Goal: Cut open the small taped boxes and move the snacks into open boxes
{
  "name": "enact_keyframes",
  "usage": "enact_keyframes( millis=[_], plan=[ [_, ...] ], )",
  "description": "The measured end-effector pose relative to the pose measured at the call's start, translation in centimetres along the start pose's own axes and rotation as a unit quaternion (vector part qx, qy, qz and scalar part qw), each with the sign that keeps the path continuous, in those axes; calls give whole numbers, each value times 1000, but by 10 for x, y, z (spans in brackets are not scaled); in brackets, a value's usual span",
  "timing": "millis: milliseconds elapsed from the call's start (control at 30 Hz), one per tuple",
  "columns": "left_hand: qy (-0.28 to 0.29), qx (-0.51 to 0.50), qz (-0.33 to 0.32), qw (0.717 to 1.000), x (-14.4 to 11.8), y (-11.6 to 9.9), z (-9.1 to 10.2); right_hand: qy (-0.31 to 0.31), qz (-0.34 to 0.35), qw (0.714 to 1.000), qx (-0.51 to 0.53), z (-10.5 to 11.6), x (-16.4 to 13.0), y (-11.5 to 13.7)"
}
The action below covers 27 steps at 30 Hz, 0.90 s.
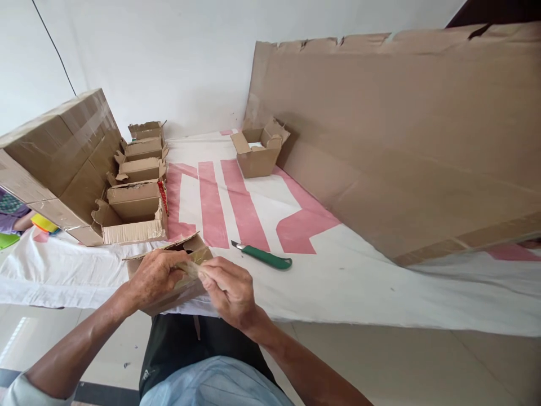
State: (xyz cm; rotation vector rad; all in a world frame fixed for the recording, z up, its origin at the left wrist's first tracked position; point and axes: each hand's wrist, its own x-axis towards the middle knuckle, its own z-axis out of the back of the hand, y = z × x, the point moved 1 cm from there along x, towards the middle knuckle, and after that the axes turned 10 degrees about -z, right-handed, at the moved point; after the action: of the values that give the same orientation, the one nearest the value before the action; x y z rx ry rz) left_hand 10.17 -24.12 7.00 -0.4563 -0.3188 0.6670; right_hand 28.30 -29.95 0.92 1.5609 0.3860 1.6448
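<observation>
A small brown cardboard box (192, 246) sits at the near edge of the white cloth, partly hidden by both hands. My left hand (154, 276) grips its near left side. My right hand (228, 290) pinches a shiny strip of brown tape (195, 264) against the box's top. A green-handled utility knife (265, 257) lies on the cloth just right of my hands, blade pointing left.
A row of several small open cardboard boxes (135, 211) stands at the left beside a large taped carton (59, 160). One more small box (257, 151) sits at the back. A big cardboard sheet (401, 146) leans at the right. The white-and-pink cloth (359, 282) covers the surface.
</observation>
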Motion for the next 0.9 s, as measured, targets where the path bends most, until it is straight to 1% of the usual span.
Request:
enact_keyframes(
  millis=[67, 100, 233, 300, 467, 533, 633, 700, 733, 800, 867, 900],
  plan=[
    [32, -4, 18, 999, 1, -1, 1, 11, -56, 998, 28, 1, 6, -3],
    [38, -4, 25, 999, 1, -1, 1, 28, -72, 996, 35, 1, 9, -5],
    [35, 3, 30, 999, 1, 2, -1, 120, -87, 989, 29, 4, 19, -9],
    [33, 11, 24, 999, 1, 3, -1, 142, -85, 986, 19, 6, 22, -11],
    [44, 22, 20, 999, 0, 0, 3, 160, -102, 982, 8, 11, 29, -17],
    [38, 26, 17, 999, 0, 0, 6, 154, -133, 979, 26, 12, 31, -20],
    [32, 14, 8, 999, 1, 1, 9, 132, -200, 968, 74, 13, 31, -21],
    [36, -4, 11, 999, 2, 2, 10, 123, -225, 962, 92, 14, 30, -20],
    [40, -11, 16, 999, 3, 3, 10, 130, -232, 959, 95, 14, 30, -19],
    [48, -22, 24, 998, 5, 4, 10, 168, -250, 949, 97, 15, 31, -16],
    [51, -36, 24, 998, 6, 4, 10, 209, -284, 930, 104, 14, 34, -13],
    [47, -43, 21, 998, 6, 3, 10, 218, -302, 922, 107, 13, 36, -13]
  ],
)
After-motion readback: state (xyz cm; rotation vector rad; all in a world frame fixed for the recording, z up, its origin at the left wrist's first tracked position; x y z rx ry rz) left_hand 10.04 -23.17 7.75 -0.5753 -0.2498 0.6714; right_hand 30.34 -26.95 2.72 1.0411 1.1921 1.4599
